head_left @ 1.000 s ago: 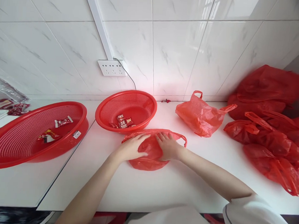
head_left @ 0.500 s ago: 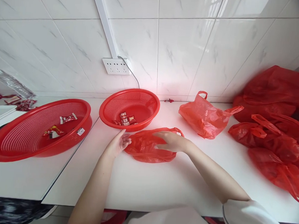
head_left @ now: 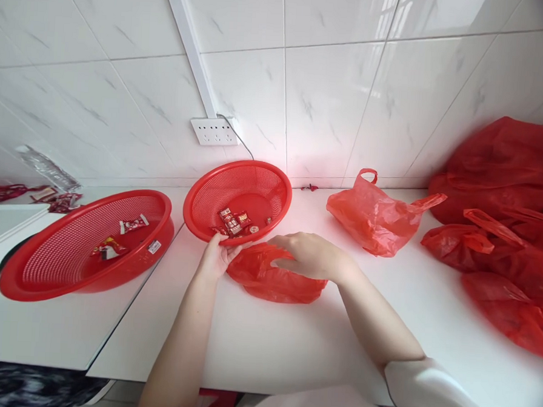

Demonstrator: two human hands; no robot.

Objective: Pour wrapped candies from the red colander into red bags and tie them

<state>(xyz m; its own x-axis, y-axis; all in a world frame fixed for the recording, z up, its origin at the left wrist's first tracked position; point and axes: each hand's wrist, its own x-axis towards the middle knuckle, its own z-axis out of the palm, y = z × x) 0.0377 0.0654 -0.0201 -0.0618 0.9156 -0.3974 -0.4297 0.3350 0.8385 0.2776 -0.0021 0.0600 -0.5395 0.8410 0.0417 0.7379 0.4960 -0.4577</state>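
Note:
My left hand (head_left: pixel 218 260) grips the front rim of a round red plastic basket (head_left: pixel 200 195), thumb over the edge and fingers underneath. The basket leans toward me; several small red-wrapped snack packets (head_left: pixel 231 221) lie low in it, with a small round piece (head_left: pixel 254 229) near its front edge. Over a red plastic bag (head_left: pixel 276 286) lying in front of the basket hovers my right hand (head_left: pixel 312 254), its fingers stretched out and thumb apart, holding nothing. Part of the bag is hidden under that hand.
A larger red basket (head_left: pixel 155 206) with a few packets stands at left. Another red bag (head_left: pixel 375 218) sits to the right, with several filled red bags (head_left: pixel 514 253) beyond. A socket strip (head_left: pixel 215 132) is on the tiled wall behind the white table (head_left: pixel 264 343).
My left hand has moved from beside the bag onto the basket rim, and the basket now tips forward. The round piece has come into view. My right hand has shifted slightly left.

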